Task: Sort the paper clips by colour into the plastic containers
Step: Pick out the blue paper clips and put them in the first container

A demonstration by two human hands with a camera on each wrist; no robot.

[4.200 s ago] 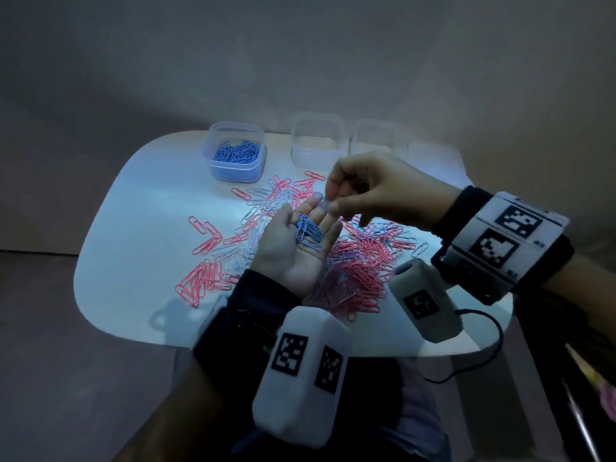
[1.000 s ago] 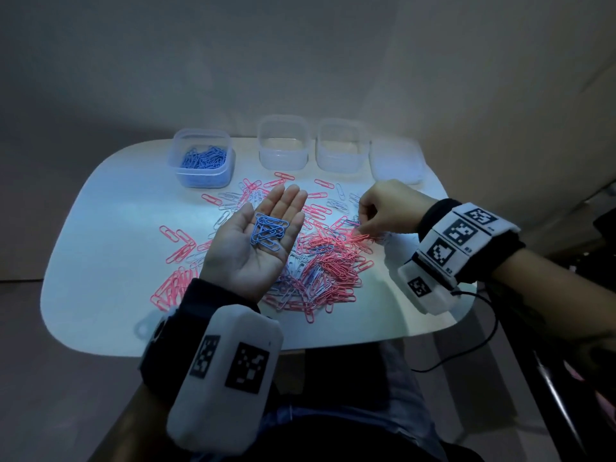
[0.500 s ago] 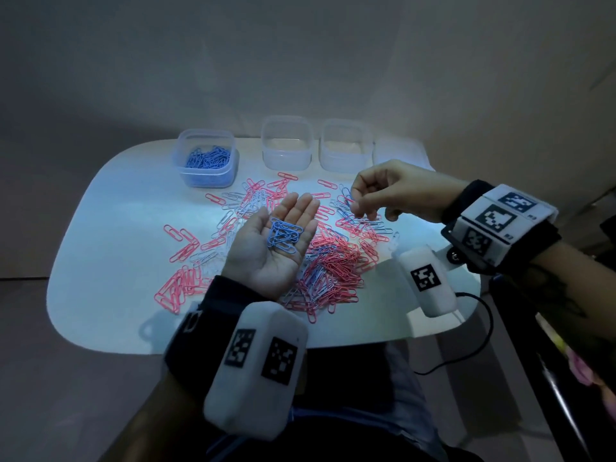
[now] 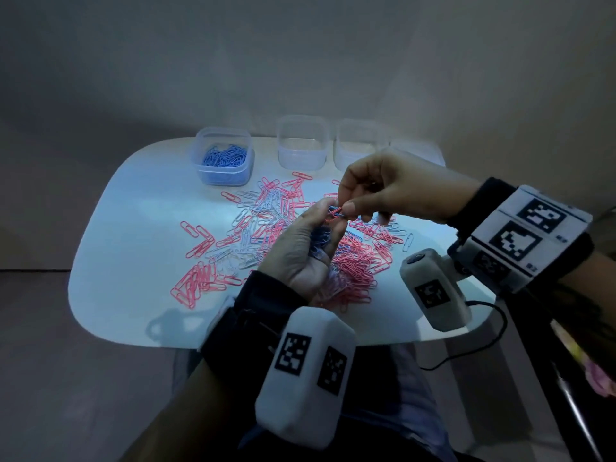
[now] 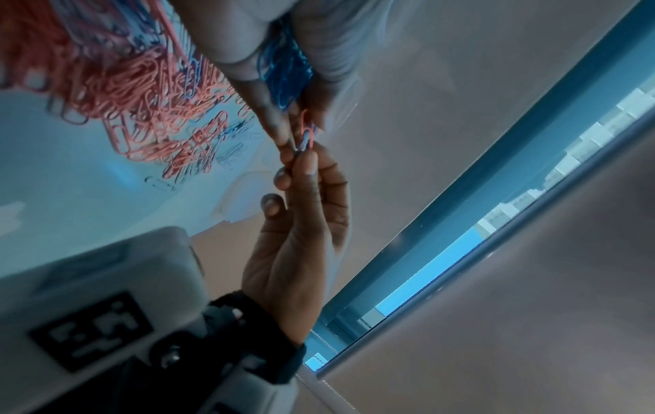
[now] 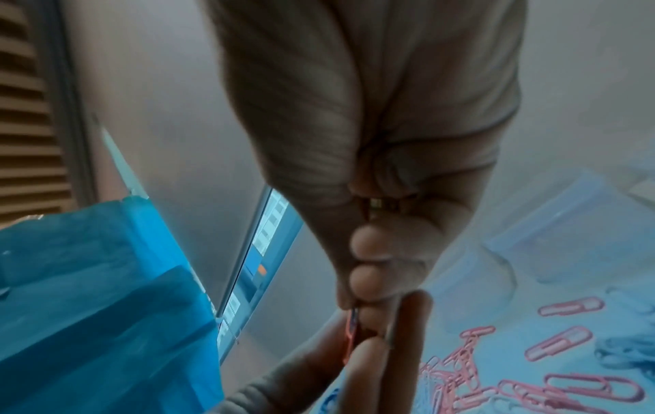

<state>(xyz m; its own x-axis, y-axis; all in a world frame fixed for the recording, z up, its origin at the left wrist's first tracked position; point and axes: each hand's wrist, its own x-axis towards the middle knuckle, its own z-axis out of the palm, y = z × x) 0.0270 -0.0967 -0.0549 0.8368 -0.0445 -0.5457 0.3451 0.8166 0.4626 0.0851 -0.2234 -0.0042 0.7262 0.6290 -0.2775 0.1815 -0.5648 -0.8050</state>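
Note:
A heap of pink, white and blue paper clips lies on the white table. My left hand is raised over the heap, fingers curled round a bunch of blue clips in the palm. Its fingertips also pinch a pink clip hooked to a blue one, which shows again in the left wrist view. My right hand pinches the other end of that hooked pair. At the back left, a clear container holds blue clips. Two clear containers beside it look empty.
A flat clear lid lies at the table's back right, partly behind my right hand. More pink clips are strewn at the left front. A black cable hangs off the right edge. A dim wall stands behind the table.
My left palm was flat with the blue clips lying on it; its fingers have now curled round them. My right hand rose from the heap with clips and met the left fingertips.

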